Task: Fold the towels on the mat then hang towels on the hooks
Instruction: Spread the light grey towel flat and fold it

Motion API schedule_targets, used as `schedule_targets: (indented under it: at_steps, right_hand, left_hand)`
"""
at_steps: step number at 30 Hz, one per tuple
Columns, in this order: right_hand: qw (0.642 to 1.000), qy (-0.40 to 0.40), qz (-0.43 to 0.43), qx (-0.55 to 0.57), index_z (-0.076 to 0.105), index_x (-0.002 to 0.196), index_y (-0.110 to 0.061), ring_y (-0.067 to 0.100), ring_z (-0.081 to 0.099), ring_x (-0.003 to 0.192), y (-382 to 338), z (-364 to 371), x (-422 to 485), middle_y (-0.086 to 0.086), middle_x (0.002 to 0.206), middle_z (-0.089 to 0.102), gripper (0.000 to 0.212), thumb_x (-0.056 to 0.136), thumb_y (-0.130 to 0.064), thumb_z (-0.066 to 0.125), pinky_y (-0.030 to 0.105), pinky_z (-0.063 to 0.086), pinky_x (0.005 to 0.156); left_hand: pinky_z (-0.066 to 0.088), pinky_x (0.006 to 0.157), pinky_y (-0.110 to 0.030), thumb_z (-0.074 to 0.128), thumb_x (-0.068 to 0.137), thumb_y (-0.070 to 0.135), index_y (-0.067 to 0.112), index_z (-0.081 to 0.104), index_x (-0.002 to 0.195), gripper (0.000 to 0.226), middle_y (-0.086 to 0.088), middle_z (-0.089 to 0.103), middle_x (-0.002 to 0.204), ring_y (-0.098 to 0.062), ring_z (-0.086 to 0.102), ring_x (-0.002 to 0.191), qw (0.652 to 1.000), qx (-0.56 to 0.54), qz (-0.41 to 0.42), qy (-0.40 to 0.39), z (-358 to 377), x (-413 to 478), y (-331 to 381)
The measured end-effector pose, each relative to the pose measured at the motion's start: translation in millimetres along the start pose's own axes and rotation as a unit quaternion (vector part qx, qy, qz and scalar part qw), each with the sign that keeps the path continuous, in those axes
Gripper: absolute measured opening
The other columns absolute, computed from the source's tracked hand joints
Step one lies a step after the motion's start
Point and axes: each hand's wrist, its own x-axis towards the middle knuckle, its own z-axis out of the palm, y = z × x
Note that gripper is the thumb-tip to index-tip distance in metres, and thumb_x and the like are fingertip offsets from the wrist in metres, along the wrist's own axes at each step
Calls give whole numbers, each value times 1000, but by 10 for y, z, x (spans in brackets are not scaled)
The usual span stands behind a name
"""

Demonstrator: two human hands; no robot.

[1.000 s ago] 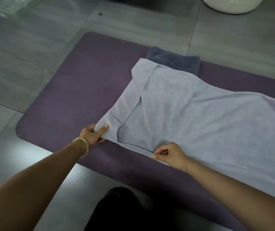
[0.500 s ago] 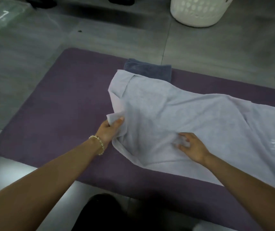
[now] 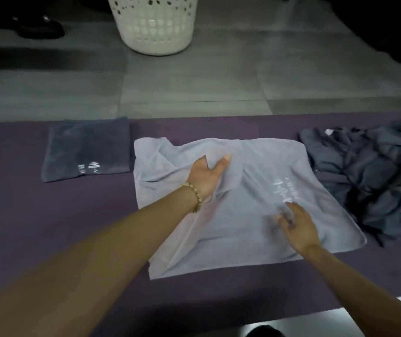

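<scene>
A light lavender towel (image 3: 262,215) lies on the purple mat (image 3: 48,215), its left part folded over toward the right. My left hand (image 3: 206,176) grips that folded-over end, lifted above the towel's middle, thumb on top. My right hand (image 3: 296,224) rests on the towel with loose fingers near its white lettering, blurred. A folded dark blue towel (image 3: 87,149) lies flat on the mat to the left. A crumpled heap of dark grey towels (image 3: 369,176) sits on the mat to the right, touching the lavender towel's edge.
A white perforated laundry basket (image 3: 153,23) stands on the grey tiled floor beyond the mat. Dark shoes (image 3: 39,27) sit at the far left, and a dark object (image 3: 389,25) fills the top right corner. No hooks are in view.
My left hand has carried the towel's left end up and over to the right. My right hand slid right along the towel. The camera swung, bringing the basket and the crumpled heap into view.
</scene>
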Motion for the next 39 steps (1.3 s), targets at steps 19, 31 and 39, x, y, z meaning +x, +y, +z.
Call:
schedule_targets:
  at_steps: [19,31,39]
  right_hand:
    - [939,117,245,212,52,128,2,36,53,117,1356,-707,100,20,127,58,50,89,-26,65,39,41,94]
    - [927,-36,-91,363,66,103,-8,4,50,56,-194,-847,13,3,61,54,14,93,-5,57,12,45,55]
    - [850,-252,-171,430,72,99,-10,5,67,79,-1625,-844,-318,-2,83,73,18,82,-6,71,15,51,75]
  left_hand:
    - [46,94,-28,64,85,45,6,61,120,52,-4,65,115,-19,59,107,993,77,-87,36,1286,141,-725]
    - [30,50,-19,44,98,36,14,34,62,44,-1,30,60,-5,30,50,986,128,63,87,654,142,-278]
    - [49,85,-18,36,102,35,16,66,99,36,5,69,97,0,63,91,989,62,98,94,-368,202,167]
